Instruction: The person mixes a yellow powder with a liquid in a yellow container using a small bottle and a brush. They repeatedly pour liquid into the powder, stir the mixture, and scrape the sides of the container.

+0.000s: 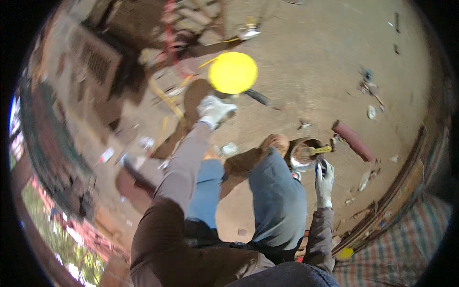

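Note:
My left hand (216, 113), in a white work glove, is closed at the lower edge of a bright yellow disc (233, 72). The disc seems raised above the ground, and my fingers are partly hidden beneath it. A black elongated piece (258, 97) shows just right of the disc. On the right, my gloved right hand (324, 185) is beside a round metal bowl (302, 163), its fingers bent and apart, with nothing visible in them. Across the bowl's rim rests a brush with a yellow handle (320, 150); its far end is unclear.
A dark red cylinder (353, 140) lies right of the bowl. Yellow strips (167, 100) and scraps litter the dirt floor on the left. A box-like thing with a grille (97, 63) stands at upper left. Striped cloth (401, 244) lies at lower right.

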A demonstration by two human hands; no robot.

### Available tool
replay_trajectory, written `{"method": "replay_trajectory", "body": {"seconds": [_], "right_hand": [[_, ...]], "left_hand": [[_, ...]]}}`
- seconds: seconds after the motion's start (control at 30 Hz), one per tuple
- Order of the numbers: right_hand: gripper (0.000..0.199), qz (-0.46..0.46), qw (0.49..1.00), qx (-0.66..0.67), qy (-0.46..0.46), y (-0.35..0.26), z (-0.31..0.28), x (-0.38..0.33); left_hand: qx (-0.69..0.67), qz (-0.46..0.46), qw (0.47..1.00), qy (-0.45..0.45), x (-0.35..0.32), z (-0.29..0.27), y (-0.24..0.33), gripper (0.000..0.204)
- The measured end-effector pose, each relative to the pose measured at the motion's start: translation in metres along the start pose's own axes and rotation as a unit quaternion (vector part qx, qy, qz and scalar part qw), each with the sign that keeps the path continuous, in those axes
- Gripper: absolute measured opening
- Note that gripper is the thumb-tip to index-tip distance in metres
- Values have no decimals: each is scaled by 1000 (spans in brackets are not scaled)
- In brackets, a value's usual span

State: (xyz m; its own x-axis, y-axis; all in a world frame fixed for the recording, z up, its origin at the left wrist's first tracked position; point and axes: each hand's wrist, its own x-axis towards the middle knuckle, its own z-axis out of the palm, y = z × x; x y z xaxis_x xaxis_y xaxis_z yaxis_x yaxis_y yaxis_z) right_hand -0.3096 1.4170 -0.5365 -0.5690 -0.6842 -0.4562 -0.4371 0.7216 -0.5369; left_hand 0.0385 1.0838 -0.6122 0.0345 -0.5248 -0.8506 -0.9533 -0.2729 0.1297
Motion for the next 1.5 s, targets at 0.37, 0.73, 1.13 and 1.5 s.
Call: {"method": "replay_trajectory", "body": {"seconds": [0.37,0.73,1.13,1.5], "right_hand": [[55,-63,941,-274,187,125,16,386],[65,-142,907,-360,165,119,-45,603],[58,12,974,-157,165,118,-54,662],[55,-198,930,-271,151,102,64,455]], "left_hand": [[-210,46,883,418,163,98,-39,66],[-134,-110,946,275,132,69,-10,99],[-159,-102,940,285,131,74,-3,98],[-116,-141,943,279,109,78,-17,99]]}}
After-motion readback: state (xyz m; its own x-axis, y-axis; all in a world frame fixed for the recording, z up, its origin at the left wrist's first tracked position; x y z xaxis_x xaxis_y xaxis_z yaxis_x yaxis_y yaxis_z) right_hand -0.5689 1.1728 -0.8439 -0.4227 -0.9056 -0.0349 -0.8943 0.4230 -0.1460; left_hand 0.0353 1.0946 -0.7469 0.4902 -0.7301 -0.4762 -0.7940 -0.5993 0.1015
